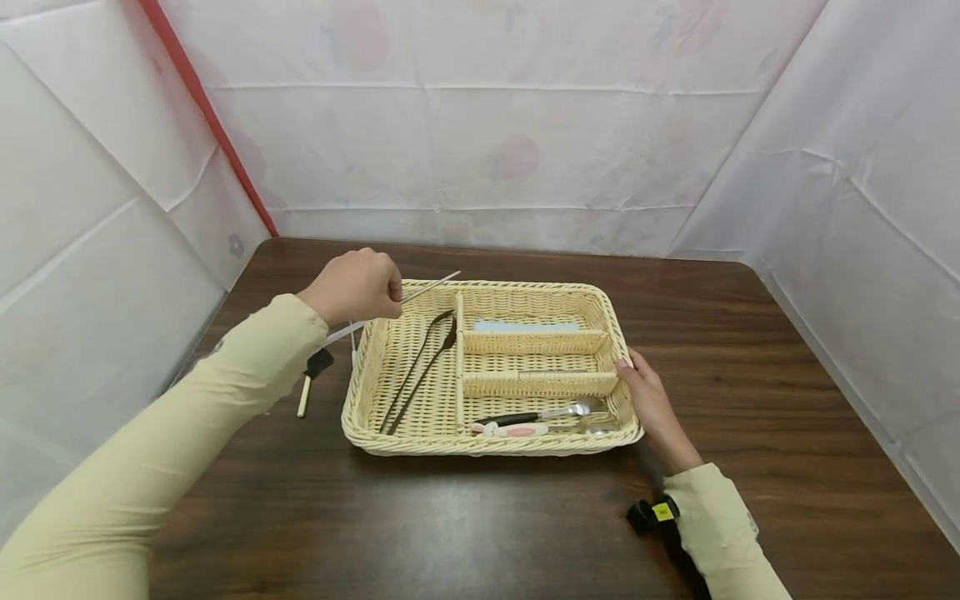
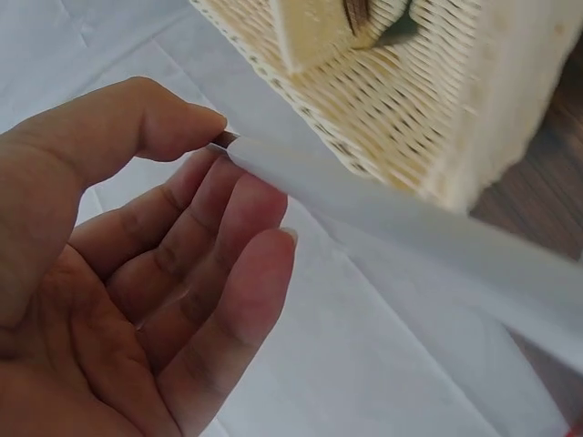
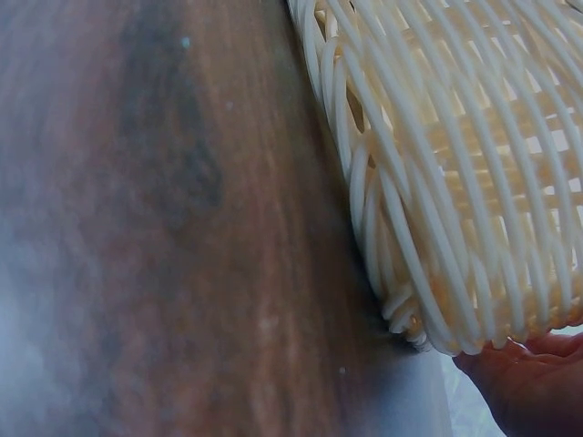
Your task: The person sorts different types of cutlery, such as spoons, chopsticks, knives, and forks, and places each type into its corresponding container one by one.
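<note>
My left hand [image 1: 358,286] is over the left back corner of a cream woven basket [image 1: 480,450]. Thumb and fingertips pinch a slim, straight white stick-like thing [image 2: 364,214]; its exact kind I cannot tell. A thin length of it points over the basket in the head view. My right hand [image 1: 651,404] grips the basket's right rim, thumb on top and fingers hidden below. Two long dark utensils [image 1: 420,375] lie in the left compartment. A black-handled spoon [image 1: 540,413] and a rabbit-topped pink-and-white handle [image 1: 513,430] lie in the front right compartment.
A light blue strip [image 1: 525,327] lies in the back right compartment, a thin stick [image 1: 555,372] in the middle one. Left of the basket, a short cream stick [image 1: 303,398] is on the dark wooden table [image 1: 450,525]. White sheets [image 1: 480,150] hang behind and at both sides.
</note>
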Action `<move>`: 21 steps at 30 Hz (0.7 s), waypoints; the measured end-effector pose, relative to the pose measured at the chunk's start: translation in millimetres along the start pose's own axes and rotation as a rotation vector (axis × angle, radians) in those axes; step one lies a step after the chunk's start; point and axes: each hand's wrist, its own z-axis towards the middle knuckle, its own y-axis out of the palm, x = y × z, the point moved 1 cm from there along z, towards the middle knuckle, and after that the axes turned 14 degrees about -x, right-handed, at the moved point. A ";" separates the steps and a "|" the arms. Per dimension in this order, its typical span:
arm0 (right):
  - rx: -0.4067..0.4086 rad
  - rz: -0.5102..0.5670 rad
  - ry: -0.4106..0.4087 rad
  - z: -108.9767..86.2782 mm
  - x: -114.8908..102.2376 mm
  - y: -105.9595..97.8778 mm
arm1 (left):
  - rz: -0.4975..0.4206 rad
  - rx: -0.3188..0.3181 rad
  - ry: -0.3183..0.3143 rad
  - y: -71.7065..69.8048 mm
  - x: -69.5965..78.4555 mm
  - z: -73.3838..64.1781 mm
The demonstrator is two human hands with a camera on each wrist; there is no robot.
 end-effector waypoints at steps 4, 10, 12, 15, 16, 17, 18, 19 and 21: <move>-0.005 0.001 -0.009 0.7 1.3 -0.4 | 0.039 0.003 0.032 -0.2 13.6 11.6; -0.007 -0.001 -0.005 0.3 1.2 -0.1 | 0.046 -0.018 0.094 0.5 35.5 25.5; -0.008 -0.001 -0.006 0.2 1.0 -0.3 | 0.038 -0.032 0.107 2.1 42.6 30.4; -0.007 0.001 -0.007 0.2 1.1 -0.6 | 0.042 -0.052 0.132 5.9 52.8 38.3; -0.006 0.004 -0.008 0.2 1.1 -0.6 | 0.047 -0.057 0.139 7.1 56.2 40.6; -0.005 0.007 -0.008 0.2 1.2 -0.5 | 0.052 -0.063 0.146 8.3 59.7 43.0; -0.005 0.010 -0.009 0.2 1.4 -0.5 | 0.058 -0.066 0.154 9.7 62.9 45.4; -0.005 0.015 -0.011 0.2 1.6 -0.5 | 0.062 -0.070 0.163 11.1 66.2 47.7; -0.004 0.023 -0.015 0.4 2.3 -0.6 | 0.067 -0.079 0.179 14.1 72.5 52.1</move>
